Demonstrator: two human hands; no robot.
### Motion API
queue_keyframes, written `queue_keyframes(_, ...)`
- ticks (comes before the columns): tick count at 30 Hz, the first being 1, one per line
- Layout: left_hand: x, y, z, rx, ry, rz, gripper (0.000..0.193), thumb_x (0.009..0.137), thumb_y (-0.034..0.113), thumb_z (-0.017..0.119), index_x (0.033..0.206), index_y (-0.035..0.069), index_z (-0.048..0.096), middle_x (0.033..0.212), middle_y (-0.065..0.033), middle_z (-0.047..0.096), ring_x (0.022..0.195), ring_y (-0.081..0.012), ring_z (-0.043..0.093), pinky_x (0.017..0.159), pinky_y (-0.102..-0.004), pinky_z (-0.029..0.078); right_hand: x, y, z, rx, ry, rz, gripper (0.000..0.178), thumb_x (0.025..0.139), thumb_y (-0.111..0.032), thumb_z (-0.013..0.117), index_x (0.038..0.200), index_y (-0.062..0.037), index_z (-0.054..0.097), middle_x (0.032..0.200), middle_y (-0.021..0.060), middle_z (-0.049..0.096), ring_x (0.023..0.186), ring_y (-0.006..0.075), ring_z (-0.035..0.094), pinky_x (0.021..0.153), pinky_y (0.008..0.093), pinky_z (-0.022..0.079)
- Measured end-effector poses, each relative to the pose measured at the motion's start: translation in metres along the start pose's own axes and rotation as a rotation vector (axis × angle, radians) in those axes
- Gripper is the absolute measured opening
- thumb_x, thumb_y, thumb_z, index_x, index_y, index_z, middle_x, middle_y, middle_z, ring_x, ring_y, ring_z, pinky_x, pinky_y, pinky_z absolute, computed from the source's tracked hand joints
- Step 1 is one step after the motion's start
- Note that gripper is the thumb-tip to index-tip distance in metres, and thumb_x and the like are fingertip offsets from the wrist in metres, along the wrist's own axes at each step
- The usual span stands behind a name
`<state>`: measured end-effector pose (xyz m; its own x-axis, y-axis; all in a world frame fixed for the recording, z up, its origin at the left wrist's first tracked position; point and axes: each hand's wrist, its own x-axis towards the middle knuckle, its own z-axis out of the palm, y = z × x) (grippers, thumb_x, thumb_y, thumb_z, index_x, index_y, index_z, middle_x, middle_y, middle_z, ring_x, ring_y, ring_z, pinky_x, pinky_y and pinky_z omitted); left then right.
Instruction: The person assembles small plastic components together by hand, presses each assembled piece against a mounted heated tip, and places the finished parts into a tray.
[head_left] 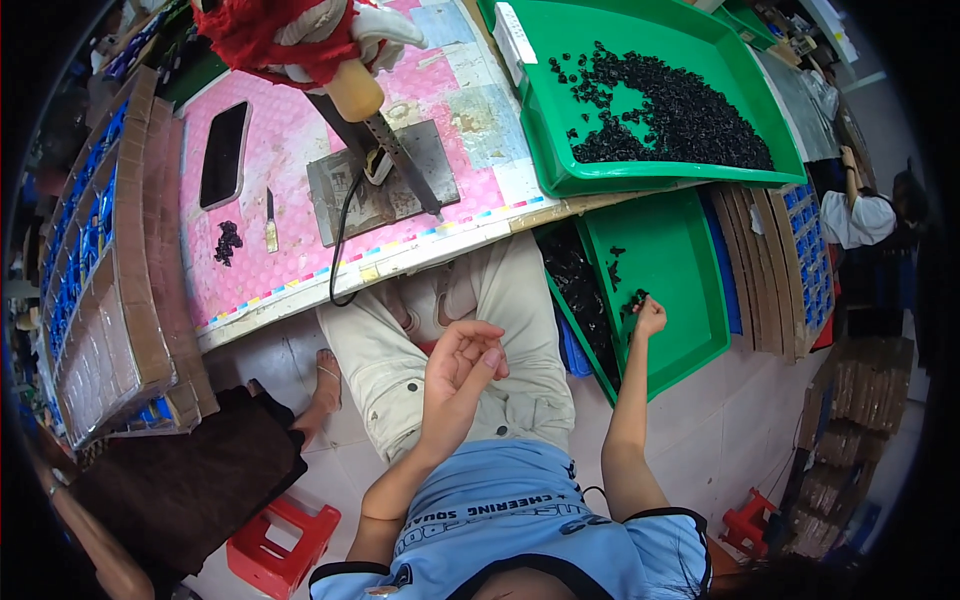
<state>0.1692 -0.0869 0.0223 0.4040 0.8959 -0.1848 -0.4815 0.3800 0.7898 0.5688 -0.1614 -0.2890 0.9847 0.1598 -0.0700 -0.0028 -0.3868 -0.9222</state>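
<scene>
Right hand (pixel 652 316) is over the lower green rectangular plastic tray (pixel 685 250), fingertips bunched at small black plastic pieces (pixel 637 299) on the tray's near-left side; can't tell if any are gripped, or their long axis. Left hand (pixel 460 378) is farther off, left of the tray, half-curled, looks empty. Pink-covered surface (pixel 285 130) beyond-left of tray; red plastic stool (pixel 290 545) well left, on pale tiled floor (pixel 690 405).

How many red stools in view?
2: one red stool at the picture's lower left, a second stool at its lower right. More may be hidden.
</scene>
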Motion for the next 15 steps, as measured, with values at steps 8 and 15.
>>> queue_keyframes(8,-0.001,-0.002,0.002,0.023,-0.027,-0.027,0.015,0.082,0.0,0.044,0.096,0.0,0.043,0.078,-0.0029,0.046,0.071,-0.0082,0.045,0.064,-0.0194,0.036,-0.021,-0.02,0.006,-0.517,0.125,-0.299,0.021,0.077,-0.02,0.055,0.075,0.001,0.056,0.059,0.0108,0.056,0.051,0.0195,0.052,0.049,0.0314,0.042)
queue_keyframes(15,-0.006,0.006,-0.002,0.011,0.019,-0.002,0.013,0.082,0.002,0.044,0.095,0.0,0.044,0.077,-0.0029,0.046,0.07,-0.008,0.045,0.065,-0.0198,0.036,-0.116,-0.053,0.041,-0.538,-0.36,-0.521,0.016,0.076,-0.012,0.047,0.067,0.0,0.052,0.055,0.0106,0.052,0.05,0.0236,0.052,0.049,0.0333,0.039)
